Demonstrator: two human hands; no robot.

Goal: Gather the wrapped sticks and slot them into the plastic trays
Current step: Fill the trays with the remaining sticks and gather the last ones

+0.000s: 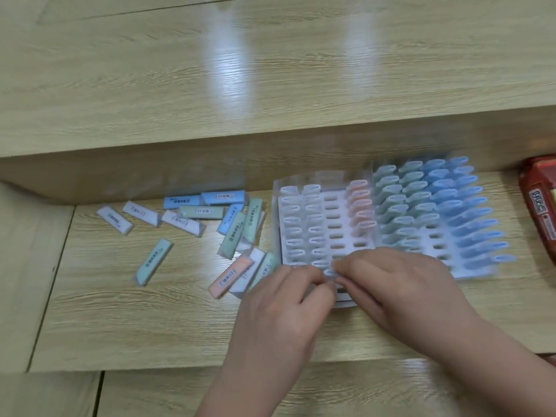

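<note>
Two clear plastic trays stand side by side on the wooden shelf. The left tray (334,218) holds white sticks in two columns and pink ones in another, with an empty column of slots between. The right tray (433,236) is mostly filled with green and blue sticks. My left hand (279,302) and my right hand (400,284) meet at the left tray's near edge, both pinching a wrapped white stick (330,273) over a slot. Several loose wrapped sticks (198,221) in white, blue, green and pink lie scattered left of the trays.
A red package (540,203) lies at the right edge of the shelf. A raised wooden ledge (210,158) runs behind the trays and sticks. A green stick (153,261) lies apart at the near left.
</note>
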